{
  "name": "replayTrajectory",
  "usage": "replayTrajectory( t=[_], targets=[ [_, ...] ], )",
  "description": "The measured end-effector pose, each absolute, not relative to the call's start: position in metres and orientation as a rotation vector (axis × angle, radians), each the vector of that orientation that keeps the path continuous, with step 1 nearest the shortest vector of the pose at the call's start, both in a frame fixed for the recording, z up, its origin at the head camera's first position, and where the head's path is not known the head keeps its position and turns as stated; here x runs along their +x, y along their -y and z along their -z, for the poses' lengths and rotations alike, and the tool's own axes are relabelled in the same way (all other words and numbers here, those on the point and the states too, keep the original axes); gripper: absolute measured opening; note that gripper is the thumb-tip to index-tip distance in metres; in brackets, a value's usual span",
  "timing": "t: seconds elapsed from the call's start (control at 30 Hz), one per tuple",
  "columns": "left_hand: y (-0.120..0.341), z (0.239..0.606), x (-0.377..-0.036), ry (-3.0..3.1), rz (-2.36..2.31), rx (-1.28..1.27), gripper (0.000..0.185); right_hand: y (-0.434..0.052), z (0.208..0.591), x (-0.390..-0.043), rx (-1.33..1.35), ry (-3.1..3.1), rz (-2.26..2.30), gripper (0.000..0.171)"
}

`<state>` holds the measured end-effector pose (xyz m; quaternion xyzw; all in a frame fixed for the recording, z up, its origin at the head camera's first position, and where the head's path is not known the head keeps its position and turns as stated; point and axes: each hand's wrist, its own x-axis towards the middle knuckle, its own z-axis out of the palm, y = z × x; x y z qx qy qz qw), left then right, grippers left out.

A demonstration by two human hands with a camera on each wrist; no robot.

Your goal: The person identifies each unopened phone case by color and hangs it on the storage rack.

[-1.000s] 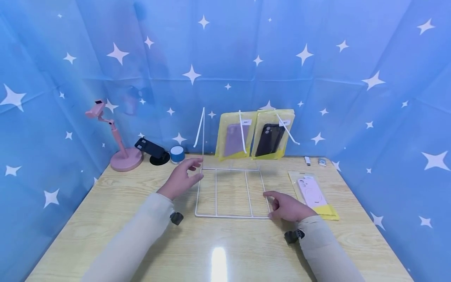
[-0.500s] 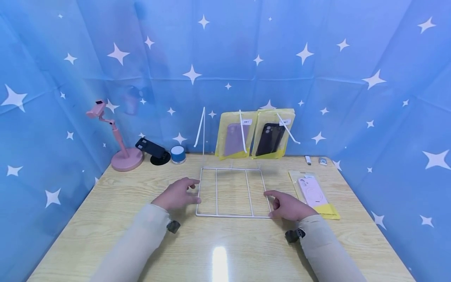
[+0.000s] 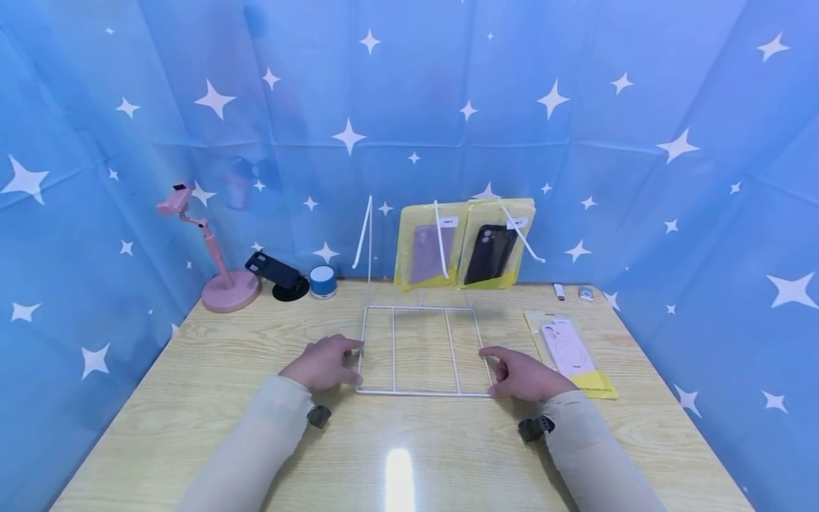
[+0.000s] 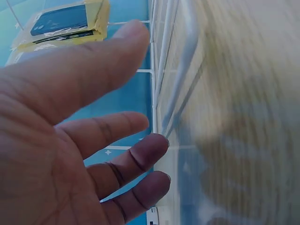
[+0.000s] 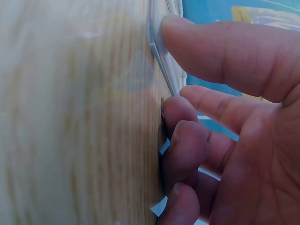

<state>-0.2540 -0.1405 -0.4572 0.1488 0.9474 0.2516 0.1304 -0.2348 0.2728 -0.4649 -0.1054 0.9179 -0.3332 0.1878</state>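
A white wire display rack (image 3: 419, 392) stands on the table, its base flat and its prongs raised at the back. My left hand (image 3: 325, 363) is at the base's left bar; in the left wrist view its fingers (image 4: 112, 131) are spread and loosely bent, gripping nothing. At the right bar is my right hand (image 3: 527, 375). Its thumb and forefinger touch the wire well apart, while the other fingers (image 5: 187, 150) bend against the tabletop. Bagged phone cases, a purple one (image 3: 427, 252) and a black one (image 3: 489, 254), hang from the middle and right prongs.
A bagged pink phone case (image 3: 568, 348) lies right of the rack. Behind it are a white stick (image 3: 559, 291) and a small square item (image 3: 585, 293). A pink stand (image 3: 230, 290), a black phone holder (image 3: 275, 270) and a blue-and-white cylinder (image 3: 323, 281) stand back left.
My left hand has come down and forward from the rack's back left to the front part of its left bar. My right hand stays in place. The hanging purple case bag shifts slightly right.
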Motion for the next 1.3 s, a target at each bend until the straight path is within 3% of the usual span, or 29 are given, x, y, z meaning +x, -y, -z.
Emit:
replayTrajectory(
  t=[0.87, 1.13, 1.3],
  targets=[
    [0.14, 0.471, -0.255, -2.703, -0.736, 0.433, 0.079, -0.278, 0.463, -0.237, -0.257, -2.57, 0.988, 0.078],
    [0.142, 0.472, -0.255, -2.699, -0.745, 0.426, 0.08, -0.298, 0.447, -0.242, -0.185, -2.681, 1.039, 0.07],
    [0.142, 0.471, -0.255, -2.69, -0.757, 0.424, 0.08, -0.32, 0.433, -0.244, -0.156, -2.742, 1.054, 0.074]
  ],
)
